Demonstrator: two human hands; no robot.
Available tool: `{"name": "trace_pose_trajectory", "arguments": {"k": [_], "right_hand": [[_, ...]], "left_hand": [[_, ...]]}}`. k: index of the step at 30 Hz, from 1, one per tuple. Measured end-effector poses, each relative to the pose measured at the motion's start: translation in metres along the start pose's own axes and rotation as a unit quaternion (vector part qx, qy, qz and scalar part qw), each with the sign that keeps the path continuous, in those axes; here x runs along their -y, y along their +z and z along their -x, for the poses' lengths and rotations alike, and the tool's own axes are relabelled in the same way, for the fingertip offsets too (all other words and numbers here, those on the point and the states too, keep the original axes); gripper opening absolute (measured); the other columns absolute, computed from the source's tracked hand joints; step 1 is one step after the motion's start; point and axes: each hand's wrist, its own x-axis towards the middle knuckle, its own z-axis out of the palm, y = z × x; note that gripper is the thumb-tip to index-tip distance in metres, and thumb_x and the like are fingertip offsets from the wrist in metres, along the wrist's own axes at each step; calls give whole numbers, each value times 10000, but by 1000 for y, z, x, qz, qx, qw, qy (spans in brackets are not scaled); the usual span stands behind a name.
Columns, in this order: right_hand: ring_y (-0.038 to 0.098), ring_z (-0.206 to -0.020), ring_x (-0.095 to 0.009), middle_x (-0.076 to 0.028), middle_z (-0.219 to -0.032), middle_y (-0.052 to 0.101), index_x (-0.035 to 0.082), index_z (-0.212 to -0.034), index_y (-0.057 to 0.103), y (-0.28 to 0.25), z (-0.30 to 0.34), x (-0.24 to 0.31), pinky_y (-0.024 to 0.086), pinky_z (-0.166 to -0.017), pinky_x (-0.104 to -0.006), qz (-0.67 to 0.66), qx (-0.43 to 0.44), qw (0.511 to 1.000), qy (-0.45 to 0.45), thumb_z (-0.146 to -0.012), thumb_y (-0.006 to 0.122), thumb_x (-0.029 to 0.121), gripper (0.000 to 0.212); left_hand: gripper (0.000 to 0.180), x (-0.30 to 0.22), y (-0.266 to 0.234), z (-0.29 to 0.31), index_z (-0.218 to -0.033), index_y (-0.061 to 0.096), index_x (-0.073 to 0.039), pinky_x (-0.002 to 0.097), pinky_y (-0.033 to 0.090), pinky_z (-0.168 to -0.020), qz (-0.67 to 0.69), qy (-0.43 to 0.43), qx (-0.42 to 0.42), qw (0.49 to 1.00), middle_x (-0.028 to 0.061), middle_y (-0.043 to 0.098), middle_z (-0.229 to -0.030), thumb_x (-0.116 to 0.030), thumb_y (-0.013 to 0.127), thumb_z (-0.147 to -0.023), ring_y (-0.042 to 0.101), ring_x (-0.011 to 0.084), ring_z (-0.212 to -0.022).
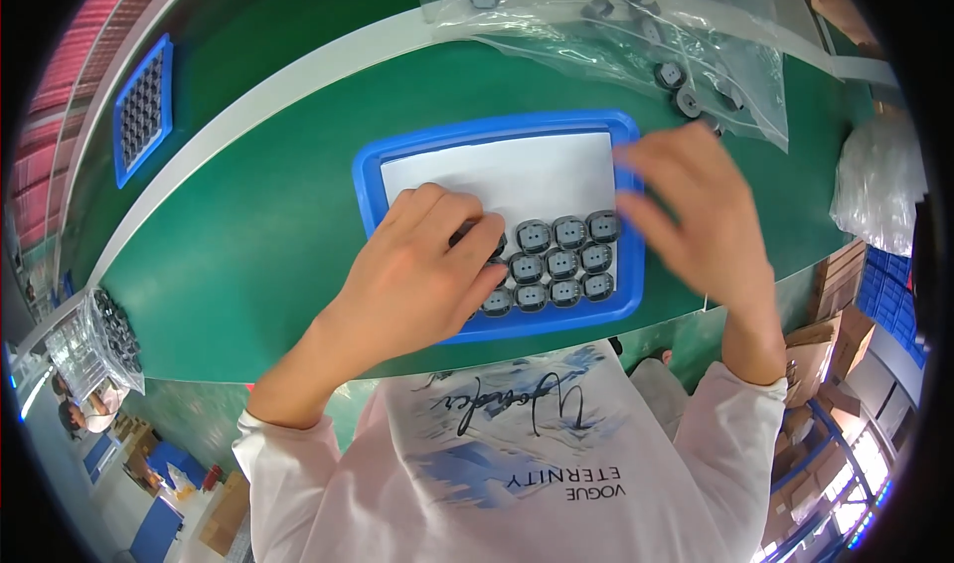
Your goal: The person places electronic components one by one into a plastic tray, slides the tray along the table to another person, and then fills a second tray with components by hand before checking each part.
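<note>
A blue tray (628,310) lined with a white sheet (537,170) lies in front of me. Rows of small round dark-grey plastic parts (561,264) fill its near half. My left hand (412,265) is over the tray's left side, fingers curled around a grey plastic part at the end of the far row; the fingers cover much of that part. Above the right rim is my right hand (696,190), smeared by motion. Its thumb and fingers are apart, and nothing shows between them.
A clear plastic bag (636,26) of loose grey parts lies beyond the tray. Another filled blue tray (144,111) rests at the far left, past a white divider (288,71). A second bag of parts (109,339) sits at the green table's (248,245) left end.
</note>
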Motion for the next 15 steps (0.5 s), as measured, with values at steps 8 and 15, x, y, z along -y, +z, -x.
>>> {"name": "trace_pose_trajectory", "arguments": {"k": [8,15], "right_hand": [[548,-991,-282,-54,-970,606,45,-1004,729,29,5,13,458,-833,-406,25,62,996,-61,-744,749,69,262],[548,-973,-272,-50,-940,597,40,-965,725,35,3,12,443,-840,-403,25,70,995,-72,-747,715,71,220]], "left_hand": [[431,3,-1,-3,-1120,695,-12,416,487,-838,-3,14,12,1000,106,583,-1028,-137,826,-729,575,301,-951],[469,2,6,-7,-1151,694,-12,408,490,-854,17,29,7,999,103,589,-1016,-149,832,-725,577,295,-949]]}}
